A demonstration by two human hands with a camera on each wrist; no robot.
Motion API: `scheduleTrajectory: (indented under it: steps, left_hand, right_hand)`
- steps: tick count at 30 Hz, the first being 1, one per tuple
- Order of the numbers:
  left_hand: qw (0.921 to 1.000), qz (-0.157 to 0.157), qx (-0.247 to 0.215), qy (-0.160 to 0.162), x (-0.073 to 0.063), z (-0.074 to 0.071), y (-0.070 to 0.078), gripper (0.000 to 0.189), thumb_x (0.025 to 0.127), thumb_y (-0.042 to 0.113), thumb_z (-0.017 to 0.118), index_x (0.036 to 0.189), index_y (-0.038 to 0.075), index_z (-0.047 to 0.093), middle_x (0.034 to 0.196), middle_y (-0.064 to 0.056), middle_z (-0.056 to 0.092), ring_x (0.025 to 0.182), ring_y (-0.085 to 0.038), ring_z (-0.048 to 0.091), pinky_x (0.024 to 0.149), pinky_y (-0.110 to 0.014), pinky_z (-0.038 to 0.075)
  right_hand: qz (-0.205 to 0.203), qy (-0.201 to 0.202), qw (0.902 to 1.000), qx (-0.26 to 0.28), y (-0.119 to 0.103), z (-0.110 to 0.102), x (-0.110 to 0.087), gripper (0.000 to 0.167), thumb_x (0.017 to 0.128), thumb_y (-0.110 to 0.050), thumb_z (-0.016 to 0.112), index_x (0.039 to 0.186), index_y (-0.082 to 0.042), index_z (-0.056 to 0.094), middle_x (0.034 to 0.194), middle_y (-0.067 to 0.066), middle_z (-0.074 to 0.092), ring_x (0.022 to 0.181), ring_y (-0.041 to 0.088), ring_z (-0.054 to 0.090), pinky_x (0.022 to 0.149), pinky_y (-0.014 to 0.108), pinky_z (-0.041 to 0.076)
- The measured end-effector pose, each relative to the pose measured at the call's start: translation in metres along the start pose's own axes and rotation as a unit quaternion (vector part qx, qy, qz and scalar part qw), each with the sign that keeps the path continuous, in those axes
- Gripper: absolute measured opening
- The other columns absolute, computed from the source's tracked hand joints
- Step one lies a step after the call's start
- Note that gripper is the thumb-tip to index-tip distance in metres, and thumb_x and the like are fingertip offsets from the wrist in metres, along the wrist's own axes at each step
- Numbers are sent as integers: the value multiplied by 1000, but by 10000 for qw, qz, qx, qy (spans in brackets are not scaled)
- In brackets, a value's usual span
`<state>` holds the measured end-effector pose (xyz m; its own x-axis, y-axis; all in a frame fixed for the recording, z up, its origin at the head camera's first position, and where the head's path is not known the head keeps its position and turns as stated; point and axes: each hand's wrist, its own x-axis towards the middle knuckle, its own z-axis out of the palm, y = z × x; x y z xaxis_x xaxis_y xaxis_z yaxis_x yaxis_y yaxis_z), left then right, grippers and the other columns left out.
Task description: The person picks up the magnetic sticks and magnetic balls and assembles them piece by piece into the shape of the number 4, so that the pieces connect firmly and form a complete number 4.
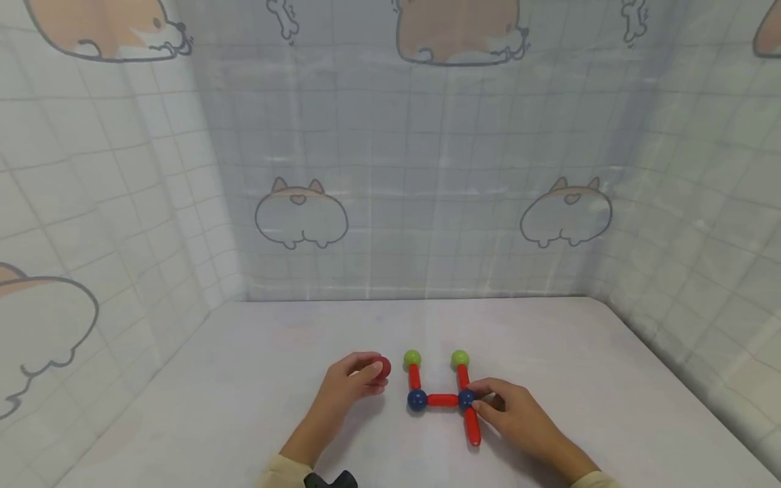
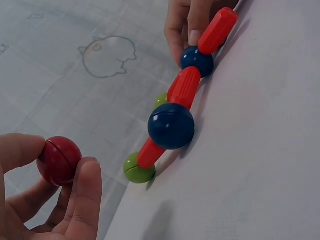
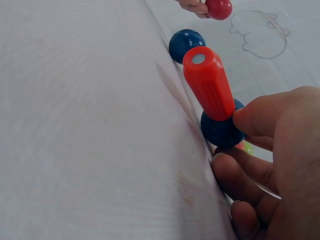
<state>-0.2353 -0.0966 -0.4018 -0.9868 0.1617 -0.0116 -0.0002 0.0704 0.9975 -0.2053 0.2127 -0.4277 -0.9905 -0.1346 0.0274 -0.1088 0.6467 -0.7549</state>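
Between thumb and fingers my left hand (image 1: 352,381) pinches a red ball (image 2: 60,161), held left of a joined frame of rods and balls. That frame has a left blue ball (image 1: 417,400) and a right blue ball (image 3: 222,129), linked by a red rod (image 1: 442,400). From each blue ball another red rod runs away to a green ball, one left (image 1: 412,358), one right (image 1: 460,358). A further red rod (image 3: 209,85) points from the right blue ball toward me, a metal disc on its free end. My right hand (image 1: 515,413) grips the right blue ball.
Everything rests on a white tabletop (image 1: 244,352). Cloth walls (image 1: 427,237) printed with a grid and cartoon dogs enclose it at the back and both sides. A dark object (image 1: 331,480) shows at the bottom edge beside the left sleeve.
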Motion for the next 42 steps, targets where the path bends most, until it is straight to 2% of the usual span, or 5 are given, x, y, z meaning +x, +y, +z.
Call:
scheduleTrajectory:
  steps: [9,16,25,32,42]
  left_hand:
    - [9978,18,-457,-487,-3,9,-8,51,99,27,65,141,2,50,113,-15,66,95,-26,70,84,-36,58]
    - [9940,-65,-660,-873,-7,22,-9,43,99,22,63,136,0,56,115,-15,66,96,-26,69,86,-35,57]
    - [9875,-229,314,-1528,-15,51,-4,43,89,12,75,130,13,63,117,-7,62,98,-24,64,86,-38,57]
    - [9855,-189,708,-1531,-19,64,-5,41,85,9,79,123,19,67,114,-2,64,97,-23,60,82,-39,58]
    - [9774,-157,996,-1856,-29,79,-10,34,86,14,80,118,19,70,103,2,67,91,-20,61,78,-35,58]
  right_hand:
    - [19,-153,9998,151,2,3,-1,32,91,-28,74,120,-17,69,106,-4,67,83,16,58,73,29,53]
    - [-186,-210,9995,141,1,3,2,31,91,-30,74,119,-17,69,106,-6,67,83,16,59,72,28,53]
    - [-330,-37,9994,-52,-3,-1,4,29,91,-30,74,118,-20,70,105,-8,68,83,14,58,72,26,52]
    - [-269,-59,9996,31,-2,-3,4,30,92,-31,74,118,-19,69,107,-8,68,84,14,58,73,27,52]
    - [-176,-85,9998,82,1,-2,-1,32,91,-32,74,120,-18,69,108,-7,68,85,14,60,75,26,54]
